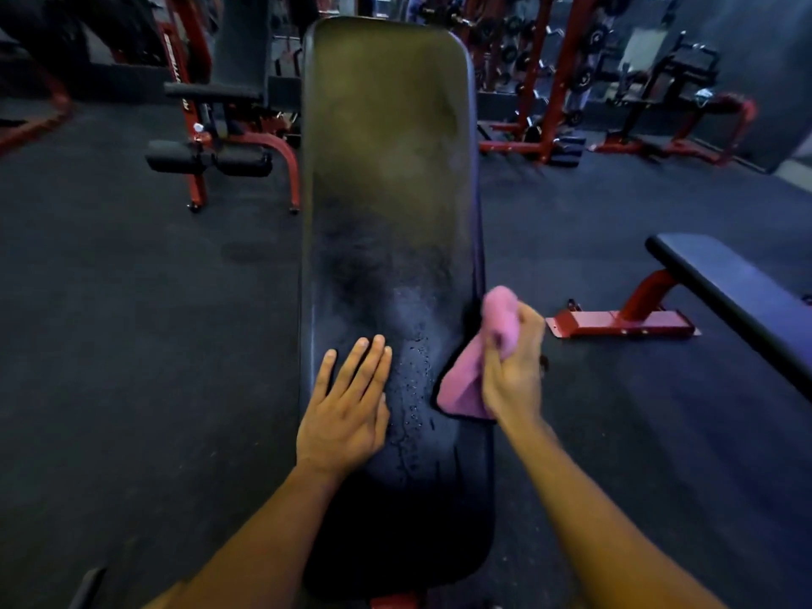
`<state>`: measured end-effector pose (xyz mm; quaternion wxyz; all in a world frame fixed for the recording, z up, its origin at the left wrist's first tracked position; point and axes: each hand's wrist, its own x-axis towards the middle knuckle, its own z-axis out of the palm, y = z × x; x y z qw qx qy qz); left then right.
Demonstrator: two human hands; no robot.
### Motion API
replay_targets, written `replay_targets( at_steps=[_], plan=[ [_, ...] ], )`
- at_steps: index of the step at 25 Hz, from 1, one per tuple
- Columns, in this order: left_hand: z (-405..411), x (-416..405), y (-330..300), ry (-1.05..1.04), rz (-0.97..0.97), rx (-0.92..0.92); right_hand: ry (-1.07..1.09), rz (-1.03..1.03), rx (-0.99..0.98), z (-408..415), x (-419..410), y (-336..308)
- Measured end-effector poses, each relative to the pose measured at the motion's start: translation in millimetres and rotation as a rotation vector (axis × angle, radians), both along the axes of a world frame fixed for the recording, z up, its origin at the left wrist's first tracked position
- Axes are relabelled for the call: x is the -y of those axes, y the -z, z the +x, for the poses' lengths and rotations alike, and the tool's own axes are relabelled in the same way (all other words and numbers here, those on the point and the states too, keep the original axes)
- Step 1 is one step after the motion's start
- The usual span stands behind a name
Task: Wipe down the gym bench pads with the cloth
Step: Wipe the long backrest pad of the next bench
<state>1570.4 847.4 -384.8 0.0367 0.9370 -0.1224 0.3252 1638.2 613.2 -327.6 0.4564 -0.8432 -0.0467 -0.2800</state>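
Two bare forearms are seen, with no sleeves, gloves or wrist items worn on the left hand point(345, 415) or right hand point(512, 367).

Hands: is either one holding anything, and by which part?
The right hand grips the pink cloth around its bunched middle. The left hand rests flat on the bench pad.

left hand point(347, 415) on pad point(386, 169), cloth point(465, 384) right

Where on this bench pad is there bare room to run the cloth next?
The bench pad is bare from beyond the left hand up to its far rounded end. A narrow wet strip lies free between that hand and the pink cloth, gripped by the right hand. The near end is crowded by both forearms.
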Motion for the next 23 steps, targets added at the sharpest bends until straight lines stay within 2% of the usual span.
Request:
replay_targets(
  at_steps=[2,4,6,9,11,13,14,17,20,23],
  plan=[
    [1.2,-1.6,0.8,0.016,-0.010,0.013,0.030,-0.392,0.061,3.2,-24.4,8.0],
    [1.8,-3.5,1.5,0.024,-0.019,0.033,0.074,-0.535,0.039,10.4,-33.3,1.8],
    [-0.6,-2.9,-0.1,-0.037,-0.064,0.041,0.051,-0.521,0.032,11.1,-25.5,-4.9],
    [-3.1,-1.0,-4.7,-0.155,-0.154,0.028,-0.061,-0.314,0.160,1.3,-6.9,-29.8],
    [-3.1,-1.2,-2.9,-0.154,-0.166,0.019,-0.104,-0.202,0.240,0.8,-5.7,-54.8],
    [-1.9,-1.9,-1.9,-0.150,-0.157,0.015,-0.175,-0.192,0.248,8.9,-13.6,-59.8],
    [-1.9,-2.1,-2.4,-0.153,-0.154,0.019,-0.189,-0.274,0.222,12.2,-22.4,-54.0],
    [-3.0,-3.3,-1.3,-0.153,-0.143,0.014,-0.020,-0.733,0.104,18.4,-45.1,-21.5],
    [-1.6,-4.0,-1.2,-0.155,-0.126,0.013,-0.033,-0.779,0.086,22.5,-44.8,-19.0],
    [-4.1,-2.9,-2.2,-0.158,-0.126,0.020,-0.094,-0.760,0.118,-18.5,-31.9,14.2]
  ],
)
